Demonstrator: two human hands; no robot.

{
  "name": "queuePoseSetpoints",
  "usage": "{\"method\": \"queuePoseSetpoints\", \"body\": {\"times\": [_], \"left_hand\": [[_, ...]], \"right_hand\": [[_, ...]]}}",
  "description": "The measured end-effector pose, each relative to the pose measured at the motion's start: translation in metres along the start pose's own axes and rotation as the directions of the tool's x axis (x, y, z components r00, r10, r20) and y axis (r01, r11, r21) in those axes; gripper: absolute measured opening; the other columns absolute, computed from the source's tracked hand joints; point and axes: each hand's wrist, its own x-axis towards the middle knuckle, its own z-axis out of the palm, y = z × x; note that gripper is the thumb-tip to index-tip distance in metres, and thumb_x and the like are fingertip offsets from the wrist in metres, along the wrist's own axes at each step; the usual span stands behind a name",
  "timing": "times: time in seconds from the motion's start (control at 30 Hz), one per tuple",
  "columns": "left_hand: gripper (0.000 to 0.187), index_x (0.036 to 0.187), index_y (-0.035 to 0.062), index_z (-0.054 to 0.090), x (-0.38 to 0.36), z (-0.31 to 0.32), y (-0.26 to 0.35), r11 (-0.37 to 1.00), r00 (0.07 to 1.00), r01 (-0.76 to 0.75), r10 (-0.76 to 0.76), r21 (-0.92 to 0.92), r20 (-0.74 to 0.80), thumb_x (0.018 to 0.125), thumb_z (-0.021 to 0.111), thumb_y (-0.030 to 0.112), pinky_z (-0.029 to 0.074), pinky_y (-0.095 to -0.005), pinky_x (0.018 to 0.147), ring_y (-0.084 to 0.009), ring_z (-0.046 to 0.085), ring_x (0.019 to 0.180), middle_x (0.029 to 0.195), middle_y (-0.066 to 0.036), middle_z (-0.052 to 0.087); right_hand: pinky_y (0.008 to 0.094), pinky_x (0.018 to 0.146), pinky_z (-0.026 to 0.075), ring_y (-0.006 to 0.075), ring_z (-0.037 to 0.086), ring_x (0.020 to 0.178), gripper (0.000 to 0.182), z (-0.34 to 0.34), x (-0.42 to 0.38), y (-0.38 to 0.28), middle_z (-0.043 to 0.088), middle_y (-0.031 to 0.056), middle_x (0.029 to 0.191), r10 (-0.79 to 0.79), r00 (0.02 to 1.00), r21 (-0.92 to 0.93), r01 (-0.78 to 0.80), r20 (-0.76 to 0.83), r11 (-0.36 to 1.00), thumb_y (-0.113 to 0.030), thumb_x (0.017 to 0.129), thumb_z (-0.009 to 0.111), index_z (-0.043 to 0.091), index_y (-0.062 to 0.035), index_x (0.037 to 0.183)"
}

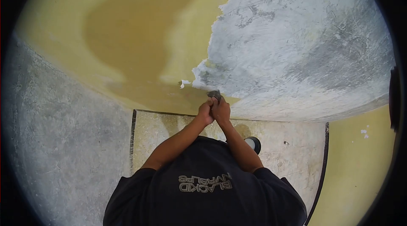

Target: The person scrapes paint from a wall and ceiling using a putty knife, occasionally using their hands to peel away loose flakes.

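Both of my arms reach forward and meet at the wall. My left hand [205, 112] and my right hand [221, 110] are clasped together around the handle of a small grey scraper [214, 94]. Its blade rests on the edge where the yellow paint [127, 35] meets the bare grey scraped patch [296, 44]. A loose white paint flake [184, 83] hangs just left of the blade. The handle is hidden inside my hands.
A darker, damp-looking stain covers the middle of the yellow paint. Below my hands lies a pale slab with a dark border [133, 141]. A round dark object [255, 143] sits on it by my right forearm. Rough grey surface fills the left.
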Motion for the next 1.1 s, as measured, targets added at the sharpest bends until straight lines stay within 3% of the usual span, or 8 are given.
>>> {"method": "queuePoseSetpoints", "body": {"times": [0.13,0.37,0.47,0.53,0.67,0.73,0.83,1.1], "left_hand": [[0.005,0.091,0.0143,0.054,-0.023,0.029,0.004,0.969,0.921,0.145,-0.057,0.203,-0.384,0.090,0.051,0.018,0.046,-0.0335,0.071,-0.0151,0.052,0.079,0.083,0.002,0.053],[0.013,0.091,0.0071,0.055,-0.035,0.034,0.015,0.842,0.889,-0.224,0.383,0.491,-0.250,0.088,0.058,0.020,0.043,-0.0261,0.056,-0.0122,0.051,0.069,0.079,0.000,0.054],[0.020,0.093,0.0030,0.055,-0.054,0.063,0.030,0.610,0.663,-0.412,0.710,0.677,-0.236,0.084,0.065,0.018,0.043,-0.0257,0.058,-0.0115,0.052,0.068,0.078,-0.002,0.056],[0.027,0.099,0.0020,0.055,-0.051,0.052,0.052,0.308,0.384,-0.626,0.922,0.716,-0.061,0.080,0.069,0.016,0.045,-0.0256,0.060,-0.0121,0.054,0.069,0.079,-0.003,0.059],[0.027,0.097,0.0012,0.058,-0.071,0.061,0.088,0.148,0.338,-0.503,0.940,0.851,0.036,0.085,0.065,0.024,0.044,-0.0247,0.063,-0.0099,0.053,0.067,0.080,-0.002,0.061],[0.024,0.089,0.0012,0.061,-0.072,0.054,0.097,-0.124,0.329,-0.324,0.915,0.938,0.234,0.085,0.066,0.025,0.044,-0.0253,0.059,-0.0097,0.053,0.061,0.070,-0.003,0.061],[0.025,0.081,0.0008,0.062,-0.072,0.048,0.100,-0.238,0.247,-0.359,0.908,0.903,0.337,0.084,0.066,0.026,0.044,-0.0261,0.055,-0.0102,0.052,0.056,0.062,-0.004,0.059],[0.024,0.095,0.0010,0.063,-0.083,-0.004,0.074,-0.103,0.391,-0.178,0.905,0.979,0.166,0.083,0.063,0.022,0.048,-0.0312,0.061,-0.0223,0.061,0.063,0.074,-0.011,0.064]], "right_hand": [[0.0440,0.060,0.048,0.0379,0.063,0.067,0.030,0.006,-0.009,0.030,0.061,0.0256,0.069,0.105,0.990,0.397,-0.135,0.096,0.908,-0.027,0.089,0.052,0.057,0.0025,0.083],[0.0299,0.048,0.043,0.0146,0.051,0.050,0.022,-0.009,-0.022,-0.014,0.058,0.0075,0.063,-0.004,0.984,0.687,-0.121,0.176,0.716,-0.019,0.092,0.050,0.056,0.0011,0.085],[0.0254,0.045,0.039,0.0091,0.048,0.048,0.020,-0.006,-0.024,-0.019,0.057,0.0043,0.064,0.004,0.973,0.747,-0.181,0.232,0.640,-0.019,0.094,0.048,0.054,-0.0013,0.089],[0.0234,0.044,0.037,0.0078,0.045,0.048,0.019,-0.002,-0.028,-0.020,0.056,0.0039,0.064,-0.021,0.967,0.750,-0.183,0.254,0.636,-0.020,0.096,0.046,0.053,-0.0026,0.091],[0.0237,0.043,0.036,0.0079,0.044,0.047,0.020,-0.007,-0.040,-0.027,0.055,0.0042,0.063,-0.040,0.967,0.722,-0.160,0.252,0.673,-0.021,0.096,0.046,0.052,-0.0024,0.091],[0.0238,0.043,0.036,0.0079,0.044,0.047,0.020,-0.008,-0.042,-0.025,0.055,0.0044,0.063,-0.055,0.969,0.727,-0.144,0.243,0.672,-0.021,0.096,0.046,0.052,-0.0025,0.090],[0.0238,0.043,0.037,0.0075,0.045,0.046,0.019,-0.011,-0.050,-0.018,0.056,0.0037,0.062,-0.019,0.958,0.756,-0.213,0.285,0.619,-0.019,0.095,0.048,0.054,-0.0022,0.091],[0.0239,0.042,0.035,0.0073,0.043,0.045,0.020,-0.022,-0.071,-0.009,0.056,0.0044,0.063,0.027,0.928,0.730,-0.310,0.372,0.609,-0.020,0.095,0.046,0.053,-0.0019,0.090]]}}
